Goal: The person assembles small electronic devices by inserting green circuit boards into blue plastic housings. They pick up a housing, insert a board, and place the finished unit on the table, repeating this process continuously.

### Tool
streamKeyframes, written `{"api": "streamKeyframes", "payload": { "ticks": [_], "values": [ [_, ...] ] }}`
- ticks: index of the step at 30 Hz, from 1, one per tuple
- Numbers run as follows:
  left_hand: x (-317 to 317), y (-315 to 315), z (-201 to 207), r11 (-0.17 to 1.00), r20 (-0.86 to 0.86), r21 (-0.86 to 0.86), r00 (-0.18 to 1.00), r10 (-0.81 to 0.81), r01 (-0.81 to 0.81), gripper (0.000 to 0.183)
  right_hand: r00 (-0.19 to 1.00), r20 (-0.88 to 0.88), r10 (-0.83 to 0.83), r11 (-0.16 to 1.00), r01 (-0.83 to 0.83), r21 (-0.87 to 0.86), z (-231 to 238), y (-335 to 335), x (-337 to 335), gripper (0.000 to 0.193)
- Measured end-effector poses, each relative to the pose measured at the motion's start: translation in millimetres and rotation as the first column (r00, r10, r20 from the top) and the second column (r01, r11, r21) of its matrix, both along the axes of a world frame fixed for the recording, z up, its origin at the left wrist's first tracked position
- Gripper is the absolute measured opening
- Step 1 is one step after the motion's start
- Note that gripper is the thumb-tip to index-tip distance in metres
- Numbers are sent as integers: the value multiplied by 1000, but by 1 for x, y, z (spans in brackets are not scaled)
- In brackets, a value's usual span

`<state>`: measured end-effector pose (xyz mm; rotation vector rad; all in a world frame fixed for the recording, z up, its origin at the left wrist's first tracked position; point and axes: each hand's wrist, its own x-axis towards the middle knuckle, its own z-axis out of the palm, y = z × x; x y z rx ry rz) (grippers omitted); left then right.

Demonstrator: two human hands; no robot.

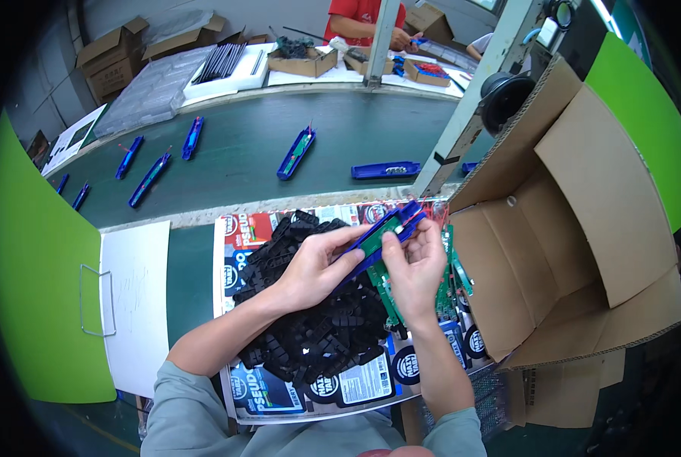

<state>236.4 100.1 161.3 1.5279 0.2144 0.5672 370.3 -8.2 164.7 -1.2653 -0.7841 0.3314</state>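
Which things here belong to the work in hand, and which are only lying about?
Probably belonging:
blue housing, held by left hand and right hand
green board inside it
loose green boards
heaped black parts
other blue housings on the belt

Probably just lying about:
white sheet at left
clear plastic trays
brown cartons

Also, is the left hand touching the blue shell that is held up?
Touching. The head view shows it: the left hand holds the blue shell, with its thumb lying against the shell's edge.
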Motion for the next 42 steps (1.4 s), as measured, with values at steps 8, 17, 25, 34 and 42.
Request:
{"api": "streamKeyframes", "payload": {
  "ticks": [8,17,25,34,42],
  "values": [
    [-20,29,36,962,90,-149,966,244,-229,45,893,422,155,970,-58,-234,-7,-7,-9,19],
    [-19,46,28,927,112,-193,932,346,-321,41,538,729,424,905,-243,-348,-20,2,-37,26],
    [-19,51,27,903,80,-187,910,406,-386,40,595,695,404,913,-220,-342,-12,-9,-28,27],
    [30,91,19,923,-94,-16,919,382,-385,36,706,588,395,911,-218,-350,-20,-13,-31,47],
    [172,165,-14,903,-309,139,849,429,-406,40,843,423,332,924,-201,-325,-39,-9,-28,20]
  ]
}}
